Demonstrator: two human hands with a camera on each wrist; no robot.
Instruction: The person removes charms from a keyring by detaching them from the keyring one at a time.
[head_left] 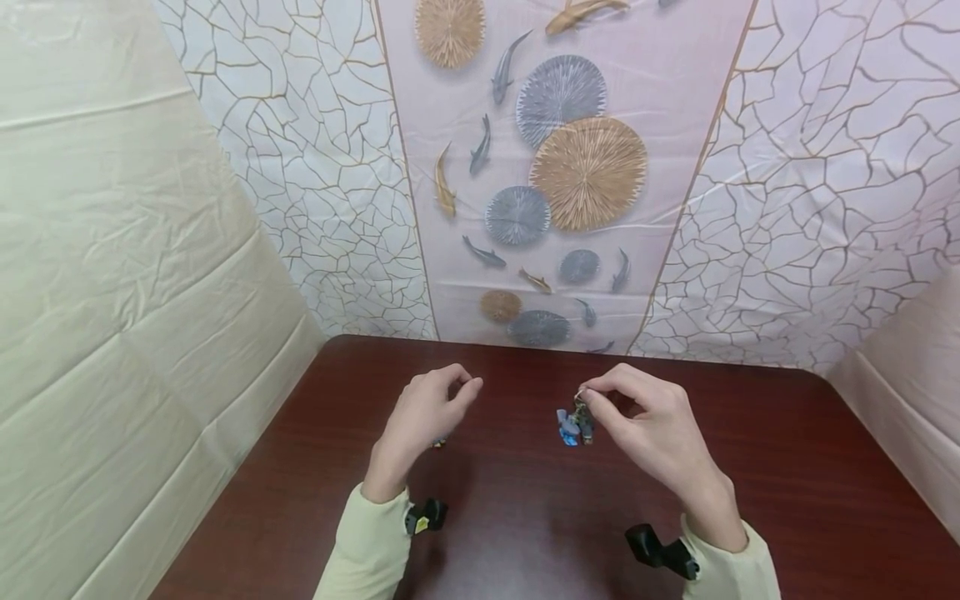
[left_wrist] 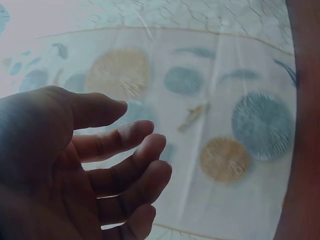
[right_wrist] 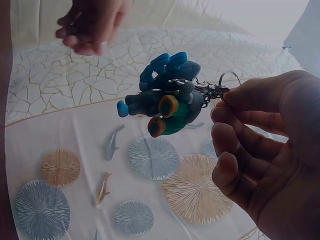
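At right, fingers pinch a keyring, chains clear only in wrist view; left fingers loose.

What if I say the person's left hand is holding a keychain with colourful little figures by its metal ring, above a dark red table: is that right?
Not quite: it is the right hand, not the left, that holds the keychain by its metal ring, as the right wrist view shows. It is above the dark red table.
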